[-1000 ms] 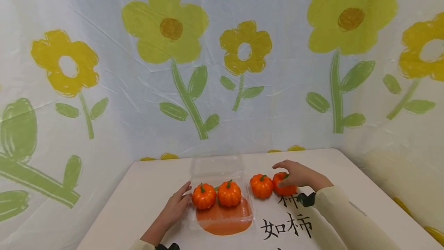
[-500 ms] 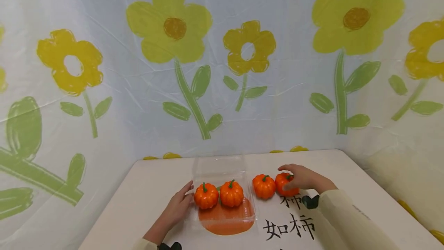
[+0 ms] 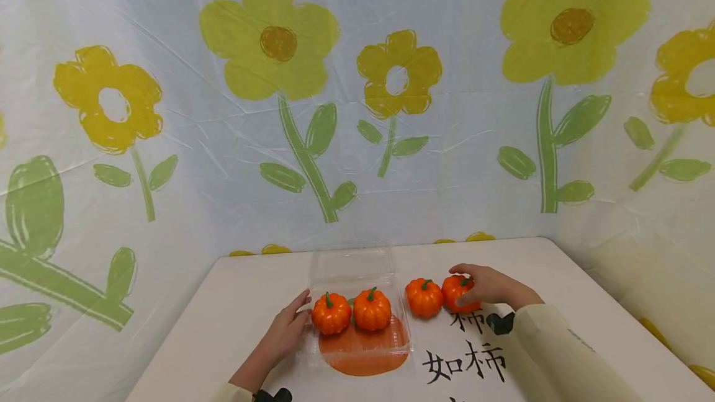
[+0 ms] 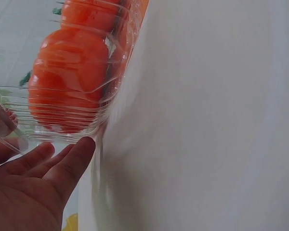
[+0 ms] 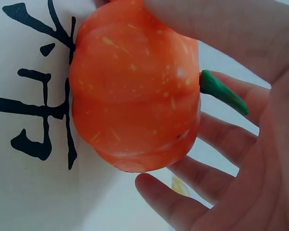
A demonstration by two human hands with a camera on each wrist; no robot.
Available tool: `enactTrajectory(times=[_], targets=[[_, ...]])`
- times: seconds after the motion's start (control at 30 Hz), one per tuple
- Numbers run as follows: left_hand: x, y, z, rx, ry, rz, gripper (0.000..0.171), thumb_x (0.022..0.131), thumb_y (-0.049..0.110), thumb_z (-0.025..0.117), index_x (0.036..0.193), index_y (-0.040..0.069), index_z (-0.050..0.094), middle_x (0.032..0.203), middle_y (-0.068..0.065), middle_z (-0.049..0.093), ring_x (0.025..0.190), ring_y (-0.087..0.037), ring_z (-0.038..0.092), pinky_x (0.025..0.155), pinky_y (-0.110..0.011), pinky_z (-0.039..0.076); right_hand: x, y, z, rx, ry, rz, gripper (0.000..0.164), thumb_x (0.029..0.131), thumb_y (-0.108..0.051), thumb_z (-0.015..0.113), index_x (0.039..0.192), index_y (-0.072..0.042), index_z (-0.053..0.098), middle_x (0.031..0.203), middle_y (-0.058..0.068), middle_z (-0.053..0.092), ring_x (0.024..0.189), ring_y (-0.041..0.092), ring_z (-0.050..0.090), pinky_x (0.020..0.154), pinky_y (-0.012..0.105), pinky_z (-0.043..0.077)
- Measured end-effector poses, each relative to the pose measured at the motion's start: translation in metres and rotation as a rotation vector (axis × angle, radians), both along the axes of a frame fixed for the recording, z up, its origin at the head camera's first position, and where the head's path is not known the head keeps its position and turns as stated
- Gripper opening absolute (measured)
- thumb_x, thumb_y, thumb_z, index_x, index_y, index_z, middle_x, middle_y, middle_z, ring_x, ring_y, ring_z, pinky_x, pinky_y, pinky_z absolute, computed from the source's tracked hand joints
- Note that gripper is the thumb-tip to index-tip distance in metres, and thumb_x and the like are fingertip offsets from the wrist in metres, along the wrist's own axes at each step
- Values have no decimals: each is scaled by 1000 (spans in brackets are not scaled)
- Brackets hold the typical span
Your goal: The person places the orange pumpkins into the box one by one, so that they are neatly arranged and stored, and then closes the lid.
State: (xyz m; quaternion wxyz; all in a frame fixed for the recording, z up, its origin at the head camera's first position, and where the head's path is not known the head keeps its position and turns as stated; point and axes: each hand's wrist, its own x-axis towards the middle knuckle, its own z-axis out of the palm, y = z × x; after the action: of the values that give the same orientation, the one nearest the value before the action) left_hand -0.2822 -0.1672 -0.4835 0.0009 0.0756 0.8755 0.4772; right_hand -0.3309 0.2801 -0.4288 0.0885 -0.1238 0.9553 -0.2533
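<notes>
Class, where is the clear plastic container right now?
In the head view, the container lies open on the table at lower middle, between the left hand and a loose orange pumpkin to its right.

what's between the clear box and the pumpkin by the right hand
Another pumpkin lies between the clear box and the rightmost pumpkin at the right hand, in the head view.

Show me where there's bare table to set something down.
On the table, bare patches lie between the left forearm and the left edge, and between the right sleeve and the right edge; the strip behind the right hand is free too. The middle is crowded: left hand, clear box with two pumpkins, two more pumpkins beside it.
</notes>
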Motion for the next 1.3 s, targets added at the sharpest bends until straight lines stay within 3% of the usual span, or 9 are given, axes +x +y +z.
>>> enactTrajectory(times=[0.43,1.0,1.3], targets=[[0,1,-1,19,8,-2,54,98,15,40,151,8,32,146,-20,46,127,-38,54,97,-49,51,0,3,-6,-20,-27,-23,75,71,-35,81,138,-17,50,134,12,55,109,26,54,95,58,47],[0,-1,-4,27,1,-9,54,99,15,39,151,8,32,146,-21,46,125,-38,55,98,-49,51,0,7,-15,-48,-31,-57,73,70,-37,82,134,-22,53,131,9,57,110,26,54,97,59,45],[-1,-3,-5,17,0,-7,54,98,15,40,151,9,32,147,-20,46,126,-38,54,98,-50,50,3,11,-10,-53,-15,-35,77,73,-44,79,138,-15,50,133,15,56,116,33,53,99,62,43]])
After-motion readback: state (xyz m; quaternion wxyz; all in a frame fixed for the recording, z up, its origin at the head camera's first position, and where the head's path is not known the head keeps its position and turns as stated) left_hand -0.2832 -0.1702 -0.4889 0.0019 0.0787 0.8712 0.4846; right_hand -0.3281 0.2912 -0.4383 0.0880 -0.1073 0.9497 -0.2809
